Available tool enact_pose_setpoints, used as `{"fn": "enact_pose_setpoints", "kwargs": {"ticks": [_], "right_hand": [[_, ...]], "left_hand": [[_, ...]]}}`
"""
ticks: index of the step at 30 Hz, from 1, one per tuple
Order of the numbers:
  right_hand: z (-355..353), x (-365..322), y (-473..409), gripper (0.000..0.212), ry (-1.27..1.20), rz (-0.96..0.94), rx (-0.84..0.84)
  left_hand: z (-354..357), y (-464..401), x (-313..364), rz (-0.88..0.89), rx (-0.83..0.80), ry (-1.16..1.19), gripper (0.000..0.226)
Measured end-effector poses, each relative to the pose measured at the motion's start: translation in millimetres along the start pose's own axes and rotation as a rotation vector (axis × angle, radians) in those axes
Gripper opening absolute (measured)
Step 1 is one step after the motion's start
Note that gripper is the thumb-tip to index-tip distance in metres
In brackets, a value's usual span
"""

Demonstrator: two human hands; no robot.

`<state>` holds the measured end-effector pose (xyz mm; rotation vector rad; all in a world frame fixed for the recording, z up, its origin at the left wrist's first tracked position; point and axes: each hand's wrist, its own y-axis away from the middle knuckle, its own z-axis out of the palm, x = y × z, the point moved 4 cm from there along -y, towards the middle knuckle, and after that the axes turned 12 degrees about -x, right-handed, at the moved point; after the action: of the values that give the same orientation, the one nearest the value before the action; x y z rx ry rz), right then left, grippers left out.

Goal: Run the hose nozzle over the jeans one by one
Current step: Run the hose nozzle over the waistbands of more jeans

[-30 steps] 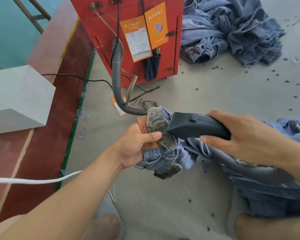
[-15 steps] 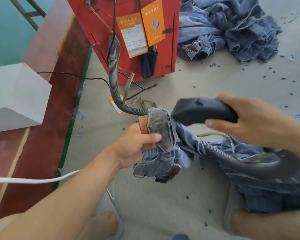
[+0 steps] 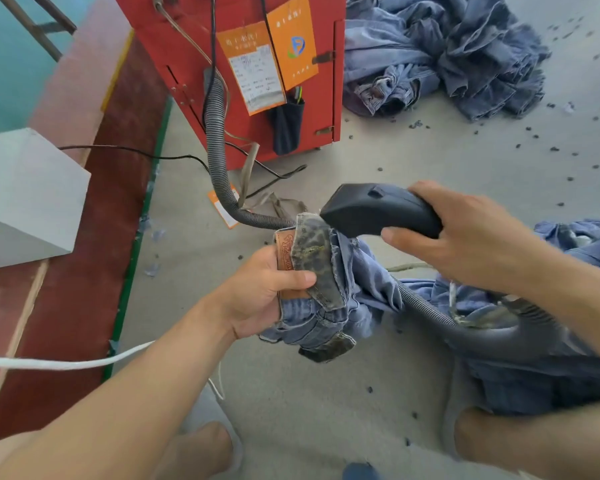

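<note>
A grey concrete floor lies below me, dotted with small dark scraps. A red machine cabinet stands at the far side of it, with orange labels on its front. A ribbed grey hose drops from the cabinet's front, curves along the floor and passes behind the jeans I hold in front of the cabinet. My left hand grips the bunched waistband, thumb pressed over the brown leather patch and the worn inner band. My right hand is wrapped around the black hose nozzle, whose tip sits just above the waistband's top edge. A heap of more jeans lies just right of the cabinet.
</note>
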<state>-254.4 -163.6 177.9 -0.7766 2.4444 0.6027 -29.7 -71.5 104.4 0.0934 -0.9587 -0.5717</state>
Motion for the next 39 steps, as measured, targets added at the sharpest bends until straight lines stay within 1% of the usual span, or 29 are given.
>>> {"fn": "enact_pose_setpoints", "kwargs": {"ticks": [3,5,7,10,12,13,15,17,18,20,22,23,25,27,29,31,33,36,37,39], "right_hand": [[5.3,-4.5,12.2,0.02,0.035,-0.055,-0.137],[15.8,-8.3,14.3,0.022,0.015,-0.047,-0.174],[21.4,-11.7,5.9,0.022,-0.015,-0.018,-0.141],[11.5,-13.4,-8.1,0.02,-0.048,0.041,-0.011],[1.3,-8.2,-4.5,0.023,-0.081,0.061,0.018],[-2.1,-5.6,1.0,0.022,-0.092,0.049,-0.011],[-0.8,-9.8,14.7,0.017,-0.09,0.024,-0.124],[9.4,-16.6,19.2,0.018,-0.067,0.032,-0.205],[15.2,-17.7,15.7,0.02,-0.047,0.043,-0.203],[19.1,-16.7,0.6,0.022,-0.044,0.086,-0.127],[9.5,-15.3,-12.2,0.022,-0.063,0.124,-0.05],[2.6,-12.9,-13.3,0.021,-0.091,0.133,-0.037],[-10.2,-7.2,-5.3,0.018,-0.181,0.114,-0.057],[-15.8,-5.2,8.1,0.017,-0.257,0.083,-0.133],[-12.7,-9.3,13.9,0.014,-0.26,0.071,-0.229],[-4.2,-12.8,7.9,0.011,-0.226,0.062,-0.272],[2.5,-12.0,-2.8,0.012,-0.245,0.077,-0.226],[-4.5,-4.8,-10.5,0.014,-0.274,0.109,-0.104],[-8.3,-0.3,-8.6,0.014,-0.307,0.117,-0.103],[-11.9,5.4,0.1,0.012,-0.36,0.105,-0.195]], "left_hand": [[-2.8,-0.8,5.7,0.051,0.019,0.056,0.043],[-3.9,-1.0,3.3,0.059,0.022,0.106,0.046],[-2.5,-1.4,-2.1,0.055,0.019,0.141,0.05],[4.3,-1.2,-8.9,0.023,-0.002,0.136,0.046],[6.0,-2.3,-9.1,0.031,0.018,0.145,0.045],[4.6,-3.6,-7.3,0.051,0.046,0.153,0.046],[1.3,-5.4,-2.6,0.098,0.091,0.188,0.051],[0.5,-7.2,-1.9,0.121,0.089,0.211,0.053],[2.2,-7.6,-3.7,0.117,0.074,0.206,0.054],[7.6,-7.8,-11.7,0.073,0.048,0.162,0.054],[13.6,-6.8,-18.9,0.033,0.031,0.105,0.05],[15.6,-6.3,-19.7,0.024,0.03,0.1,0.048],[13.0,-6.9,-15.5,0.035,0.057,0.108,0.047],[5.8,-7.6,-7.7,0.062,0.116,0.082,0.049],[2.2,-7.2,-5.0,0.059,0.16,0.041,0.051],[2.7,-6.7,-10.1,0.037,0.157,0.038,0.05],[3.3,-6.0,-14.8,0.011,0.151,0.032,0.049],[3.6,-3.2,-16.1,-0.006,0.133,0.011,0.047],[3.1,-2.5,-15.5,-0.004,0.137,0.007,0.045],[-0.1,-1.6,-13.6,0.002,0.172,-0.012,0.044]]}}
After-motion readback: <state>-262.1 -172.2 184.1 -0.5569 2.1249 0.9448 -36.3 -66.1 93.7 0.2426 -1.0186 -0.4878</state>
